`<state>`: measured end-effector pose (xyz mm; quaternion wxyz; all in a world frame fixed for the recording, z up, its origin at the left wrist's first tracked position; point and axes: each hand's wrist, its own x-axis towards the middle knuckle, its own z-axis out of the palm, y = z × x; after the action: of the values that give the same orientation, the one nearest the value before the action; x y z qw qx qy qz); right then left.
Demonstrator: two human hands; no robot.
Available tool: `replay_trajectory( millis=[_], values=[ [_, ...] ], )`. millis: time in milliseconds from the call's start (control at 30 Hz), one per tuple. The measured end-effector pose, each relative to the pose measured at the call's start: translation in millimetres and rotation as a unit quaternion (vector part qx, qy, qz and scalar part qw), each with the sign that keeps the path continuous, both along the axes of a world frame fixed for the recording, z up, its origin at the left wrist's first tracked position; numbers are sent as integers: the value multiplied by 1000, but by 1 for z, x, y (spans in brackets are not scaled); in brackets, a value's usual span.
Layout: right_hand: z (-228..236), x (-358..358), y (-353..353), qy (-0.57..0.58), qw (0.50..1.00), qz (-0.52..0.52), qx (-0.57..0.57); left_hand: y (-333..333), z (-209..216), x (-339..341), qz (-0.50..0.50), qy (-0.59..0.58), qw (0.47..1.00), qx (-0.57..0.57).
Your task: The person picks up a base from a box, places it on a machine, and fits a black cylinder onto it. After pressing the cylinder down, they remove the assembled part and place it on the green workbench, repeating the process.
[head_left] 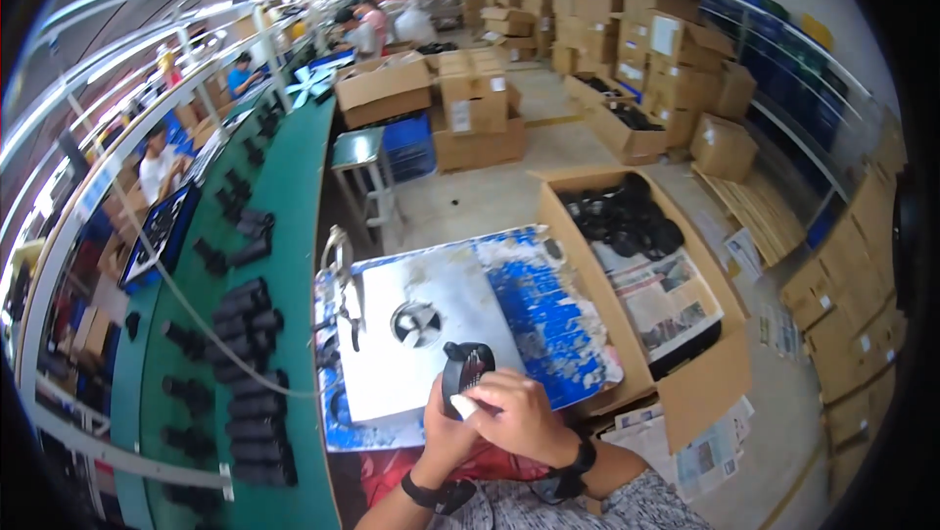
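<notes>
Over the near edge of a metal plate point(441, 280), both my hands are close together around a dark part. My left hand point(446, 432) is closed around this black rounded part point(466, 365), which has a small knob at its top and is tilted up. My right hand point(521, 414) presses against its near side with bent fingers. At those fingertips shows a small white piece point(463, 406), too small to name. Beyond the hands, a round opening with a fan-like insert point(417, 323) sits in the plate.
A worn blue board point(548, 319) lies under the plate, with a metal clamp-like fixture point(345, 285) at its left. Left runs a green bench point(294, 207) with rows of black cylindrical parts point(257, 422). To the right stands an open carton point(729, 300) holding black parts and newspaper.
</notes>
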<state>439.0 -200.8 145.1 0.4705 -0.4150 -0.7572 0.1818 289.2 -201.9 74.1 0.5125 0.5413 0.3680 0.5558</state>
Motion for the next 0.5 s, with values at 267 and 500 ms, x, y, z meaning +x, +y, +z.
replay_trajectory(
  millis=[267,500],
  values=[
    [-17,-16,15,117,938,123,-301,-19,23,-62,14,-202,961,-190],
    [-43,-27,14,125,911,179,-349,-18,1,-104,-20,-90,971,-220]
  ],
)
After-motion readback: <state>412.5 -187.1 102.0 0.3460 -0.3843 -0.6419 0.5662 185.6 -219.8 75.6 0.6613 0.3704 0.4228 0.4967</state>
